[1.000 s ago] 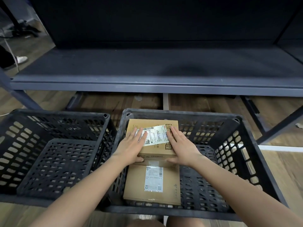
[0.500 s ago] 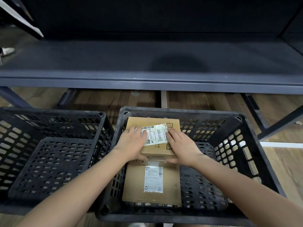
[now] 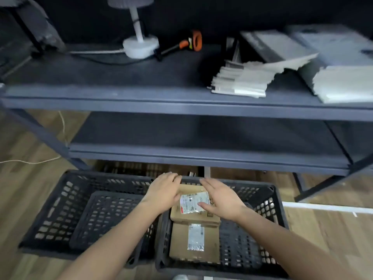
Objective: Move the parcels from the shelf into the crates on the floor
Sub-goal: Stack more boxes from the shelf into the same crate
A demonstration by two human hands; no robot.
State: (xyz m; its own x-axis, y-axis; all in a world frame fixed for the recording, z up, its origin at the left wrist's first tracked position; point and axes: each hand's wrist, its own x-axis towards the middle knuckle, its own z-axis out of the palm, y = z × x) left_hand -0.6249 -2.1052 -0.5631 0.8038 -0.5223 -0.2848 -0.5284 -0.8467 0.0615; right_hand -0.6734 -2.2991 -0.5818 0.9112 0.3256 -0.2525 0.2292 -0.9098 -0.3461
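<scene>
Both hands are over the right crate on the floor, below the shelf. The left hand and right hand are flat, with straight fingers loosely together either side of the top parcel in the crate's far left corner. Blur hides whether they touch it. It overlaps the lower parcel by the near left wall. The left crate stands alongside.
</scene>
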